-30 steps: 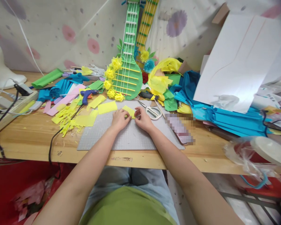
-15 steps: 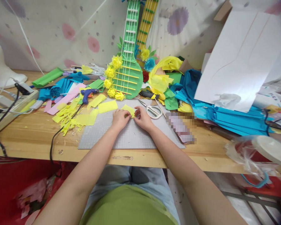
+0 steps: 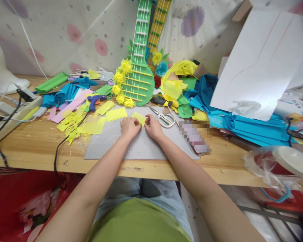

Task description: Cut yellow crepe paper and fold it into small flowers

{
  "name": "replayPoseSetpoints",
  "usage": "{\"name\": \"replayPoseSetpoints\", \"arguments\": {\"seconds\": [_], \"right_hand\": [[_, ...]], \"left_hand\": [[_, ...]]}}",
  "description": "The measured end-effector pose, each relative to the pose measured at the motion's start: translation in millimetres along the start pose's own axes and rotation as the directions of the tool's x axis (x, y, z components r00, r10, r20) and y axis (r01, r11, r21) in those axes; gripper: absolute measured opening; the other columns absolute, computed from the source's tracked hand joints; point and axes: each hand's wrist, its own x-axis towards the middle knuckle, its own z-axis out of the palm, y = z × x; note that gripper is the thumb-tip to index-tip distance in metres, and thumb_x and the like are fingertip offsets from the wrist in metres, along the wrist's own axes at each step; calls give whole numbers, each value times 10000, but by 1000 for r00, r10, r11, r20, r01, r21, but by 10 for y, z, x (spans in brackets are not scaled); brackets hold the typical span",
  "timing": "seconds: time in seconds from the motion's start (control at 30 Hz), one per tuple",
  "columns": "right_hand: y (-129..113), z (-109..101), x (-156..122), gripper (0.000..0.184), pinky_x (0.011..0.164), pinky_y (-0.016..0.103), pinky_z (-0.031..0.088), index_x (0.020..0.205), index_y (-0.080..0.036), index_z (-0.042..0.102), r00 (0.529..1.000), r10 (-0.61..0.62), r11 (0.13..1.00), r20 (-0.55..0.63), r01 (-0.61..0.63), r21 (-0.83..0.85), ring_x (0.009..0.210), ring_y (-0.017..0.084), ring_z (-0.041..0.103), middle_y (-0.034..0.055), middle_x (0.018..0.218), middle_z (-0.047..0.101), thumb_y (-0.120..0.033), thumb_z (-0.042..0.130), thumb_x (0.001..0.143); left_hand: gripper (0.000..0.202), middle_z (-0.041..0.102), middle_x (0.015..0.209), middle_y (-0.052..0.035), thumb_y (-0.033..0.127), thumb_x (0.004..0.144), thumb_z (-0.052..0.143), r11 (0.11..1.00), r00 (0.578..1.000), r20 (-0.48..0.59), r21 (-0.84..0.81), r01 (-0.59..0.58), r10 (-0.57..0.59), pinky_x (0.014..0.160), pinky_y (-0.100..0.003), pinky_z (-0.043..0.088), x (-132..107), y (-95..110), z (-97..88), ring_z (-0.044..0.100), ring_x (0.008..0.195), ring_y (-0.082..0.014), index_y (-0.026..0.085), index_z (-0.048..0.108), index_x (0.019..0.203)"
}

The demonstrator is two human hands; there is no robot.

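Note:
A small piece of yellow crepe paper [image 3: 139, 117] is pinched between my two hands over the grey cutting mat [image 3: 143, 148]. My left hand [image 3: 130, 127] grips its lower left edge with thumb and fingers closed. On the other side, my right hand [image 3: 153, 126] pinches the lower right edge. White-handled scissors [image 3: 166, 120] lie just right of my right hand, blades pointing up and left. Left of the held piece rests another yellow paper rectangle [image 3: 116, 114]. Behind my hands leans a green paper-covered lute [image 3: 140, 80] with yellow paper flowers [image 3: 119, 77] along its left edge.
A blue glue gun [image 3: 93, 101] with a black cord lies among yellow scraps [image 3: 72, 126] at left. Blue crepe paper [image 3: 255, 129] and a large white sheet [image 3: 252, 64] occupy the right. A power strip [image 3: 12, 117] stands far left; a pixelated flat object [image 3: 194, 137] overlaps the mat.
Both hands keep their pinch on the yellow paper, with only slight finger movement. The view has shifted very slightly; everything else stays in place.

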Motion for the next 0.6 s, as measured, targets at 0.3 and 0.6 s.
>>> {"name": "replayPoseSetpoints", "arguments": {"seconds": [0.3, 0.6], "right_hand": [[-11, 7, 5, 352, 749, 335, 446, 1010, -187, 458, 1000, -8, 999, -5, 8, -33, 792, 166, 539, 43, 845, 560, -91, 427, 672], [-42, 12, -8, 326, 738, 336, 433, 1013, -182, 465, 1000, -30, 995, -1, 30, -96, 776, 169, 526, 50, 866, 554, -168, 490, 688]], "left_hand": [[144, 624, 877, -72, 342, 729, 550, 1000, 1000, 2, 5, 7, -7, 802, -412, 356, -4, 15, -10, 493, 940, -270, 222, 630, 723], [133, 599, 890, -68, 350, 727, 565, 1000, 1000, -1, -16, 21, -21, 816, -406, 344, -14, 28, -16, 471, 964, -270, 238, 620, 772]]}}
